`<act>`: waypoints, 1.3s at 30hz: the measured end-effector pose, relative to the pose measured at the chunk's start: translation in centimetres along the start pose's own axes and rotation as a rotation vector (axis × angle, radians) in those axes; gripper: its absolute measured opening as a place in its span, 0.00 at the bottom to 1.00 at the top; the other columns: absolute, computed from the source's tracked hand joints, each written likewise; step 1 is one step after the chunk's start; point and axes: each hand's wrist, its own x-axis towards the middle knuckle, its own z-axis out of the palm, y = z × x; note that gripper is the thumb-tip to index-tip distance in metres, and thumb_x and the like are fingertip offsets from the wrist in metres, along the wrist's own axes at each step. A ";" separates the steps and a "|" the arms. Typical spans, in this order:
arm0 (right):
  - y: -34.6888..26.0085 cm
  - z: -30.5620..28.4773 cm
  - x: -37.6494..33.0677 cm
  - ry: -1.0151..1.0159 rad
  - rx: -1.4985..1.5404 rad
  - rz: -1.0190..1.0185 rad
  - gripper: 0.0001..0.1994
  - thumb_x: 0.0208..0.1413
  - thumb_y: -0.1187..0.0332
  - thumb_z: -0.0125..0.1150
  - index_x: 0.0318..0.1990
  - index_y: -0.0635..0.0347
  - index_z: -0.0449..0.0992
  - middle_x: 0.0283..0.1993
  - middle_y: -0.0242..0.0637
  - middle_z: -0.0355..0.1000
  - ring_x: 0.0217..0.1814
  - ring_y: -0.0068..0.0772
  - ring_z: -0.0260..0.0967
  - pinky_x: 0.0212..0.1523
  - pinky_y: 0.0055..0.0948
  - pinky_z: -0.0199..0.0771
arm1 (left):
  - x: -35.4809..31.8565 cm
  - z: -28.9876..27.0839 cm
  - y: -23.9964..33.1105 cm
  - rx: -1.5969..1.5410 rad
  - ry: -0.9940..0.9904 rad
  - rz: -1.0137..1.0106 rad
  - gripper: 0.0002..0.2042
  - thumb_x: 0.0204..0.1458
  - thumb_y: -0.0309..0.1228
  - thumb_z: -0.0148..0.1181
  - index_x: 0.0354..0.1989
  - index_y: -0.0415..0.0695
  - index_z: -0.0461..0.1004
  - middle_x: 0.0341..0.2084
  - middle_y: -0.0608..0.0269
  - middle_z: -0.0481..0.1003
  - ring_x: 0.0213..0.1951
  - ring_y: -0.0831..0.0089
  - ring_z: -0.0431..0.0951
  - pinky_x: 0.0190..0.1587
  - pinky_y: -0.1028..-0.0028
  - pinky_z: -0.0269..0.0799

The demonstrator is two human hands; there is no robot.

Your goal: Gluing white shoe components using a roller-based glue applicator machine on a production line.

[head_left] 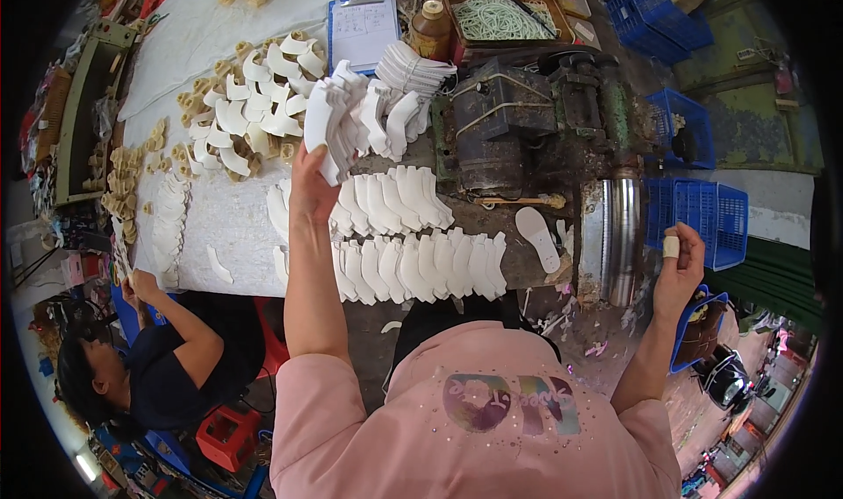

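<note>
Head view. Left hand (313,181) closed around the near end of a stack of white curved cutouts (327,130), thumb near the edge; stack leans over the table, far of the laid-out rows. Whether it rests on anything: can't tell. End grip probably keeps the loose layers together. Right hand (683,260) well apart at right, beside a shiny metal roller (625,240) and a blue crate (727,222); fingers curled, beige wrap (671,244) on one digit, no held piece visible, can't tell if anything is tucked inside.

Near row of cutouts (404,266) and middle row of cutouts (391,201) overlap like shingles, likely so each edge is easy to pick up and little space gets used. Far left, a looser heap of white pieces (233,117) mixed with tan parts.

Surface: table (241,227) under a pale, marked cover. Far side: blue clipboard (363,38), brown bottle (430,32), box of pale green cord (505,18). Right: grimy dark machine (500,126), white sole-shaped piece (537,238) near it.

Room: cluttered workshop, scraps on floor; co-worker (189,350) at left, red stool (228,437) nearby.
</note>
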 end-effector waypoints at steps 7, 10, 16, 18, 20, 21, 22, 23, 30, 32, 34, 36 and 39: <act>-6.1 6.3 -0.7 -0.404 0.392 -0.217 0.20 0.52 0.70 0.58 0.53 0.63 0.67 0.51 0.42 0.67 0.52 0.32 0.65 0.53 0.32 0.62 | -9.0 9.8 2.2 0.608 -0.628 -0.173 0.31 0.31 0.29 0.68 0.48 0.39 0.64 0.36 0.62 0.72 0.38 0.77 0.72 0.40 0.76 0.71; -7.3 8.4 -0.8 -0.962 0.512 0.028 0.29 0.48 0.61 0.62 0.58 0.63 0.62 0.56 0.46 0.64 0.54 0.34 0.66 0.54 0.32 0.63 | -11.6 13.4 2.3 0.834 -0.878 -0.215 0.29 0.31 0.30 0.68 0.46 0.38 0.65 0.32 0.58 0.72 0.37 0.70 0.75 0.38 0.72 0.71; -8.9 7.2 -4.2 -1.422 0.211 -0.040 0.44 0.36 0.57 0.68 0.63 0.64 0.55 0.57 0.52 0.63 0.56 0.44 0.65 0.56 0.34 0.63 | -13.7 14.9 1.4 1.106 -0.941 0.010 0.30 0.29 0.27 0.68 0.47 0.39 0.66 0.31 0.57 0.73 0.35 0.67 0.75 0.38 0.71 0.70; -8.9 6.7 -4.8 -1.258 0.161 -0.110 0.46 0.33 0.61 0.69 0.63 0.64 0.54 0.56 0.53 0.63 0.57 0.46 0.64 0.56 0.35 0.63 | -14.4 14.8 1.0 0.979 -0.793 -0.058 0.31 0.30 0.25 0.67 0.49 0.40 0.65 0.33 0.60 0.72 0.38 0.69 0.74 0.41 0.72 0.69; -8.4 6.4 -4.9 -1.121 0.203 -0.083 0.45 0.33 0.63 0.69 0.62 0.64 0.55 0.55 0.52 0.64 0.55 0.47 0.65 0.56 0.35 0.63 | -15.2 14.1 -1.1 0.647 -0.492 -0.054 0.39 0.30 0.20 0.68 0.57 0.42 0.60 0.41 0.63 0.68 0.44 0.71 0.69 0.51 0.72 0.66; -8.1 6.2 -4.7 -0.988 0.241 -0.052 0.44 0.33 0.65 0.68 0.62 0.64 0.56 0.54 0.52 0.64 0.54 0.49 0.65 0.55 0.36 0.64 | -15.3 14.1 -2.3 0.495 -0.378 -0.025 0.43 0.32 0.25 0.71 0.61 0.42 0.54 0.50 0.58 0.65 0.50 0.68 0.68 0.56 0.70 0.63; -8.8 6.1 -4.5 -0.857 0.124 -0.197 0.41 0.33 0.68 0.68 0.60 0.63 0.58 0.50 0.49 0.65 0.50 0.50 0.66 0.52 0.38 0.66 | -15.8 14.3 -2.9 0.311 -0.308 -0.107 0.43 0.35 0.30 0.71 0.62 0.42 0.53 0.52 0.56 0.64 0.53 0.67 0.67 0.56 0.68 0.63; -8.9 6.1 -4.8 -0.838 0.116 -0.191 0.41 0.33 0.68 0.68 0.60 0.63 0.58 0.50 0.49 0.65 0.50 0.50 0.66 0.52 0.38 0.66 | -16.1 14.5 -3.6 0.126 -0.242 -0.192 0.43 0.38 0.35 0.71 0.62 0.43 0.52 0.54 0.54 0.64 0.55 0.66 0.67 0.57 0.67 0.62; -10.3 5.8 -7.4 -0.557 -0.260 -0.736 0.40 0.34 0.64 0.71 0.60 0.56 0.61 0.51 0.45 0.60 0.47 0.44 0.63 0.43 0.40 0.68 | -17.1 18.6 -6.1 -0.215 -0.312 -0.206 0.35 0.50 0.46 0.59 0.64 0.49 0.50 0.56 0.46 0.62 0.57 0.53 0.65 0.60 0.57 0.61; -10.2 5.1 -7.2 -0.542 -0.224 -0.745 0.37 0.38 0.63 0.69 0.60 0.56 0.62 0.53 0.44 0.59 0.50 0.42 0.61 0.45 0.39 0.68 | -17.3 18.5 -5.9 -0.216 -0.331 -0.214 0.34 0.51 0.45 0.57 0.63 0.49 0.51 0.56 0.46 0.62 0.57 0.54 0.65 0.60 0.57 0.61; -9.2 5.0 -7.0 -0.534 -0.091 -0.734 0.35 0.39 0.65 0.68 0.59 0.56 0.63 0.53 0.43 0.59 0.50 0.42 0.62 0.46 0.39 0.69 | -17.6 18.6 -6.4 -0.286 -0.312 -0.220 0.29 0.52 0.42 0.53 0.62 0.47 0.54 0.55 0.48 0.64 0.56 0.56 0.66 0.59 0.58 0.62; -8.2 4.9 -6.9 -0.501 0.163 -0.635 0.30 0.42 0.70 0.67 0.56 0.58 0.66 0.53 0.42 0.61 0.51 0.44 0.64 0.46 0.37 0.70 | -17.7 19.0 -6.6 -0.362 -0.261 -0.276 0.30 0.50 0.41 0.56 0.61 0.46 0.56 0.54 0.48 0.65 0.54 0.57 0.68 0.57 0.59 0.64; -8.1 4.3 -6.8 -0.457 0.202 -0.532 0.29 0.40 0.72 0.68 0.54 0.59 0.67 0.52 0.43 0.61 0.50 0.45 0.65 0.45 0.36 0.72 | -17.8 19.3 -7.1 -0.459 -0.239 -0.298 0.30 0.48 0.40 0.60 0.58 0.43 0.58 0.51 0.49 0.68 0.52 0.59 0.70 0.55 0.60 0.67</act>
